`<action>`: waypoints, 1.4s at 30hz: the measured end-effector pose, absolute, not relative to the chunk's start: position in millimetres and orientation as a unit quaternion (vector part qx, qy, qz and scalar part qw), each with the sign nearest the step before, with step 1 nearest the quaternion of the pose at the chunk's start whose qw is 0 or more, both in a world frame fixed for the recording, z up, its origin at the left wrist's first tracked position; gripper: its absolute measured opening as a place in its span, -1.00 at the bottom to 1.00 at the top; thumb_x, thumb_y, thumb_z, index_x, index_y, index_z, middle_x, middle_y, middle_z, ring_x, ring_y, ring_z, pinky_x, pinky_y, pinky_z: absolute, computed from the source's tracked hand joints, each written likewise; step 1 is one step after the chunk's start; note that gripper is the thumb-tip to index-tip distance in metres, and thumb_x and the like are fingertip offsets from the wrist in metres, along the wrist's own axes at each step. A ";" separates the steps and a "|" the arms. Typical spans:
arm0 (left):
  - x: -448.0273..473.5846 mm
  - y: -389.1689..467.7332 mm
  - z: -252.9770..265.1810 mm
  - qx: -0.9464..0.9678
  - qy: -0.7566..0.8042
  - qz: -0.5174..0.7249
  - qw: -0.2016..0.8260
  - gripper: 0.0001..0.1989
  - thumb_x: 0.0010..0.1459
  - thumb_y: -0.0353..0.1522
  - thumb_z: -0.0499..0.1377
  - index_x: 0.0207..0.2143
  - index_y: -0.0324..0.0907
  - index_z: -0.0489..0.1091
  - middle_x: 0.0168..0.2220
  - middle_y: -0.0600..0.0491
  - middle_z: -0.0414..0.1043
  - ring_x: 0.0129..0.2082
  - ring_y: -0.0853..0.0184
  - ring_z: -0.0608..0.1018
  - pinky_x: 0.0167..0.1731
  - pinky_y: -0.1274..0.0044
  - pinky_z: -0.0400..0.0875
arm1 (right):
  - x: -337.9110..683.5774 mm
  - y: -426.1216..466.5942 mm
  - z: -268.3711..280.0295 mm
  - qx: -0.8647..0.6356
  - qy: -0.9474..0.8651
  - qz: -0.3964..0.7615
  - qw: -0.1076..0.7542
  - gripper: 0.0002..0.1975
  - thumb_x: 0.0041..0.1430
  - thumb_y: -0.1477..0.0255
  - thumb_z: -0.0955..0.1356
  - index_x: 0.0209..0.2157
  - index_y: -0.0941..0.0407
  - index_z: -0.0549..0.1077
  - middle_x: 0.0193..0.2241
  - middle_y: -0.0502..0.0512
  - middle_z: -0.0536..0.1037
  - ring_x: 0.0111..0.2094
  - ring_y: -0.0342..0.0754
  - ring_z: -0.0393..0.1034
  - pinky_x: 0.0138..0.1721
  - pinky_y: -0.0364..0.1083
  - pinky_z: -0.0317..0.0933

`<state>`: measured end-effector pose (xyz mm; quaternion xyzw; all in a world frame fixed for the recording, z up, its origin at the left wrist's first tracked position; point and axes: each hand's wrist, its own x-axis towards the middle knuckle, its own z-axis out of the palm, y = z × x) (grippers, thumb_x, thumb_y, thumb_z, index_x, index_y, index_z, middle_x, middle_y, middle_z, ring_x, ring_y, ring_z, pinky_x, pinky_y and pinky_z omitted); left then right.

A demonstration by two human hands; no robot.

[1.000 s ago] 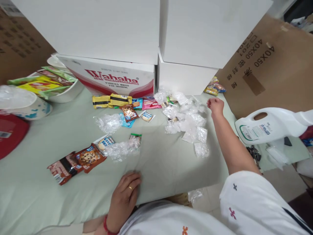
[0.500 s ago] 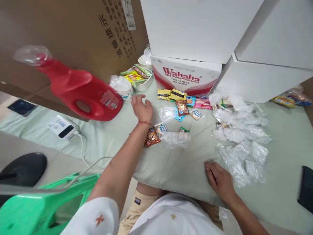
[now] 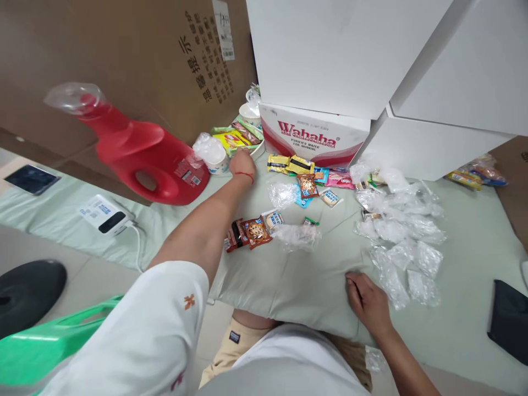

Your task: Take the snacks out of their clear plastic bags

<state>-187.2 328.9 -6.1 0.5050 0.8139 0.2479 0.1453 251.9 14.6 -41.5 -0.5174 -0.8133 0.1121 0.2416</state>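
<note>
My left hand (image 3: 242, 163) is stretched forward to the near edge of a white bowl (image 3: 259, 149) that holds yellow and green snack packets (image 3: 231, 141). Its fingers point away from me and are mostly hidden, so I cannot see whether they grip anything. Left of it stands a patterned paper cup (image 3: 218, 164) with crumpled clear plastic on top. My right hand (image 3: 367, 300) rests on the cloth as a loose fist with nothing visible in it. Clear plastic bags (image 3: 406, 256) lie just beyond it. Between the hands are a brown cookie packet (image 3: 256, 232) and a dark red packet (image 3: 236, 236).
A red jug (image 3: 152, 159) stands at left before a large cardboard box (image 3: 136, 55). The Wahaba-style white carton (image 3: 309, 135) backs the table, with white boxes (image 3: 350, 49) above. More snack packets (image 3: 307, 186) lie before it. A black object (image 3: 509, 319) sits far right.
My left hand has moved forward from beside the paper cup to the bowl of packets. The dark red packet, earlier covered by my forearm, now shows. My right hand has stayed put.
</note>
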 end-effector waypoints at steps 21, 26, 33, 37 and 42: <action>-155.7 270.9 -14.4 0.507 0.825 0.245 0.051 -0.69 0.32 -0.42 0.03 -0.02 -0.22 0.51 0.11 -0.23 0.44 0.09 0.04 0.53 0.08 0.33 0.36 | 255.2 15.1 -48.3 -0.532 -0.795 0.147 0.253 -0.75 0.46 0.40 0.23 -0.08 0.12 0.53 -0.31 0.10 0.60 -0.36 -0.04 0.52 -0.30 -0.09 0.36; -125.4 228.1 -16.3 0.527 0.800 0.281 0.049 -0.74 0.36 -0.41 0.01 -0.10 -0.21 0.50 0.03 -0.17 0.47 0.08 0.11 0.50 0.12 0.40 0.32 | 254.9 15.9 -47.2 -0.533 -0.792 0.153 0.255 -0.74 0.46 0.40 0.22 -0.08 0.12 0.54 -0.32 0.11 0.59 -0.36 -0.03 0.52 -0.30 -0.09 0.37; -82.1 165.0 35.7 0.571 0.706 0.415 0.051 -0.86 0.34 -0.40 0.10 -0.23 -0.16 0.46 -0.12 -0.08 0.47 -0.01 0.15 0.51 0.10 0.41 0.33 | 255.1 16.8 -47.1 -0.533 -0.791 0.160 0.254 -0.72 0.48 0.39 0.21 -0.06 0.12 0.54 -0.32 0.10 0.57 -0.36 -0.05 0.50 -0.32 -0.11 0.34; -47.5 131.2 67.1 0.568 0.627 0.526 0.091 -0.92 0.33 -0.35 0.19 -0.26 -0.12 0.46 -0.19 0.00 0.46 -0.11 0.24 0.50 0.00 0.47 0.36 | 256.3 16.9 -50.1 -0.532 -0.790 0.162 0.258 -0.71 0.47 0.39 0.21 -0.05 0.13 0.54 -0.31 0.10 0.57 -0.35 -0.05 0.49 -0.30 -0.10 0.34; -20.1 152.6 84.2 0.314 0.488 0.711 0.398 -0.79 0.30 -0.34 0.26 -0.39 -0.11 0.30 -0.51 0.21 0.17 -0.58 0.49 0.24 -0.55 0.65 0.18 | 255.6 17.8 -49.5 -0.536 -0.783 0.172 0.265 -0.70 0.46 0.39 0.21 -0.07 0.13 0.55 -0.30 0.12 0.59 -0.33 -0.04 0.51 -0.28 -0.09 0.36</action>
